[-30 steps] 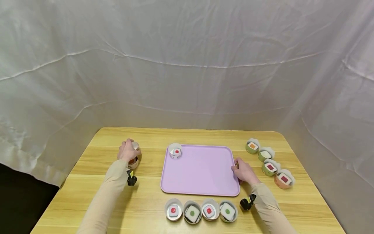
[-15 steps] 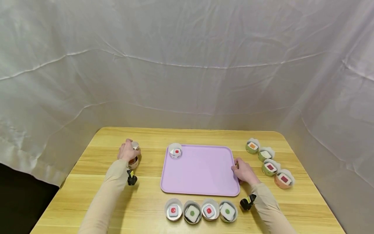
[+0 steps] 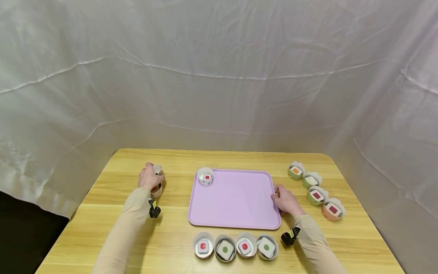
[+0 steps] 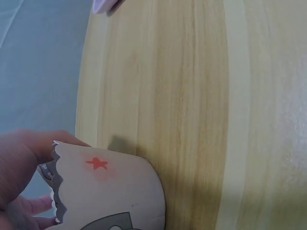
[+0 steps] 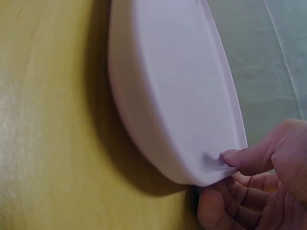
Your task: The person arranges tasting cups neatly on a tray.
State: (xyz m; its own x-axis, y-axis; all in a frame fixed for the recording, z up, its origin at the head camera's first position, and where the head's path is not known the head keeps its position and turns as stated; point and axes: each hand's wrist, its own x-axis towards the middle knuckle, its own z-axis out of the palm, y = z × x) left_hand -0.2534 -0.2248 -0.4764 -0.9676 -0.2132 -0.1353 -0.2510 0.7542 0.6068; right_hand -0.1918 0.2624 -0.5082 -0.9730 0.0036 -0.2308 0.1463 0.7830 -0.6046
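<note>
At the left of the table my left hand (image 3: 149,178) holds a paper cup (image 3: 158,169), fingers on its far side and thumb on its near side. Just in front of that stands a second paper cup (image 3: 156,191), pale with a scalloped rim; the left wrist view shows this nearer cup (image 4: 110,189) large, hiding much of the hand. My right hand (image 3: 286,199) pinches the right rim of a light purple tray (image 3: 236,199). In the right wrist view, the thumb lies over the tray's rim (image 5: 225,167) with the fingers curled below. A white cup (image 3: 205,177) stands on the tray's far left corner.
Along the tray's near side, several cups (image 3: 224,249) form a row, each with a square block inside. Several green and orange cups (image 3: 316,195) with blocks stand in a slanting line at the right. Grey cloth (image 3: 219,95) hangs behind the wooden table (image 3: 178,247).
</note>
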